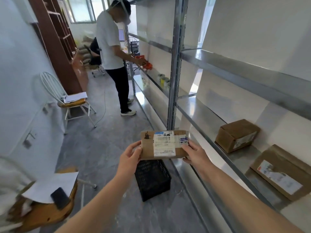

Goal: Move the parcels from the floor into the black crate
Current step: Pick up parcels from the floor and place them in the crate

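Gripping the brown parcel [164, 144] by its ends, the left hand [131, 154] and right hand [195, 153] hold it above the black crate [152, 179].

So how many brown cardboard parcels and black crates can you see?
Brown cardboard parcels: 3. These are the held parcel, gripped between the left hand and right hand, plus the small shelf parcel and the flat shelf parcel on the metal shelf.
Black plastic crate: 1
Total: 4
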Action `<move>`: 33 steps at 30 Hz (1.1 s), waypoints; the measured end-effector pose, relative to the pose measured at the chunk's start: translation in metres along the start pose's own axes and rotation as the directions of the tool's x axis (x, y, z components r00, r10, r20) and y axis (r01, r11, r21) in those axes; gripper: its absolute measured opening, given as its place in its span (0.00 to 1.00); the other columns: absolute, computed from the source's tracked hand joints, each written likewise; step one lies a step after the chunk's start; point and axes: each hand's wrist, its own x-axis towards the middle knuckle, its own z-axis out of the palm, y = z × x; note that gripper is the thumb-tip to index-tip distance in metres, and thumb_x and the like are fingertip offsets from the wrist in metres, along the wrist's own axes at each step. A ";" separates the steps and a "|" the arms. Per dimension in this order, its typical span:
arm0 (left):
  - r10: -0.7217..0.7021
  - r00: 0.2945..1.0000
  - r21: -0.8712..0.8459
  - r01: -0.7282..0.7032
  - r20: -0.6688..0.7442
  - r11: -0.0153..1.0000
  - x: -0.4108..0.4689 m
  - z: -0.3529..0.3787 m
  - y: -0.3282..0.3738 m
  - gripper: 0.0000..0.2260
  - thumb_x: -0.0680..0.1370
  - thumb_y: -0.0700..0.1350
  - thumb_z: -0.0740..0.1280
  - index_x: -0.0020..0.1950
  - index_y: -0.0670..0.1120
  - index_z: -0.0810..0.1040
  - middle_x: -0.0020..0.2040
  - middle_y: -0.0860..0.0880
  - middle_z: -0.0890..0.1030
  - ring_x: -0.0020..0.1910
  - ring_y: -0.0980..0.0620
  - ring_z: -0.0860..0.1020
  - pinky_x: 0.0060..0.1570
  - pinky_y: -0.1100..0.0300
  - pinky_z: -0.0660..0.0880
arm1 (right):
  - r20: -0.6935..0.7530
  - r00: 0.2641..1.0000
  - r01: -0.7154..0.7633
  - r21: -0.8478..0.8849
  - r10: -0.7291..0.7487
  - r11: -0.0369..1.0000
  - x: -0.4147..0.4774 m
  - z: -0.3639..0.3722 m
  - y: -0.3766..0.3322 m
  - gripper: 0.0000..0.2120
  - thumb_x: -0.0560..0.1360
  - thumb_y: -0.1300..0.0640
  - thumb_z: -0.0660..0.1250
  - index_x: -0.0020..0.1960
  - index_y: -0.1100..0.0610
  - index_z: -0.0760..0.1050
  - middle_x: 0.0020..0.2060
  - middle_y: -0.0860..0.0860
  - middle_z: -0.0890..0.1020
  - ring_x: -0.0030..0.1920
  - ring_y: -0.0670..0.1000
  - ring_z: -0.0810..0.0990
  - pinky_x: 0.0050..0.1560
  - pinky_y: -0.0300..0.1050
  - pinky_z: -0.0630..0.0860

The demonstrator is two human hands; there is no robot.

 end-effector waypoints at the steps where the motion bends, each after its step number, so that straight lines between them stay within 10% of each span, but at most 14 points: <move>1: 0.002 1.000 -0.003 -0.002 -0.011 1.000 0.003 0.001 -0.001 0.09 0.82 0.43 0.64 0.57 0.55 0.81 0.50 0.50 0.86 0.52 0.53 0.84 0.47 0.65 0.79 | 0.008 1.000 0.000 0.004 0.000 1.000 0.009 0.000 -0.001 0.13 0.82 0.57 0.61 0.60 0.41 0.75 0.47 0.39 0.83 0.44 0.39 0.83 0.37 0.32 0.78; 10: -0.081 0.988 -0.073 0.072 -0.128 0.995 0.035 -0.014 -0.024 0.10 0.81 0.41 0.64 0.57 0.53 0.80 0.48 0.53 0.86 0.49 0.57 0.84 0.42 0.69 0.79 | 0.103 0.995 -0.005 -0.120 0.017 0.993 0.072 0.027 0.003 0.16 0.83 0.54 0.60 0.70 0.46 0.73 0.58 0.45 0.82 0.59 0.46 0.79 0.66 0.50 0.75; 26: -0.149 0.979 -0.185 0.122 -0.140 0.975 0.185 -0.112 -0.013 0.06 0.81 0.42 0.64 0.56 0.46 0.79 0.50 0.49 0.85 0.46 0.57 0.85 0.40 0.70 0.79 | 0.067 0.997 -0.016 -0.204 0.030 0.979 0.200 0.164 -0.033 0.16 0.84 0.55 0.57 0.69 0.46 0.73 0.59 0.48 0.82 0.60 0.48 0.79 0.67 0.53 0.73; 33: -0.196 0.974 -0.172 0.175 -0.111 0.969 0.235 -0.149 -0.027 0.06 0.81 0.41 0.65 0.54 0.47 0.80 0.48 0.51 0.85 0.44 0.59 0.85 0.39 0.70 0.78 | 0.002 0.998 -0.060 -0.206 0.062 0.977 0.239 0.206 -0.019 0.13 0.83 0.54 0.60 0.56 0.36 0.76 0.46 0.35 0.82 0.47 0.37 0.81 0.49 0.38 0.77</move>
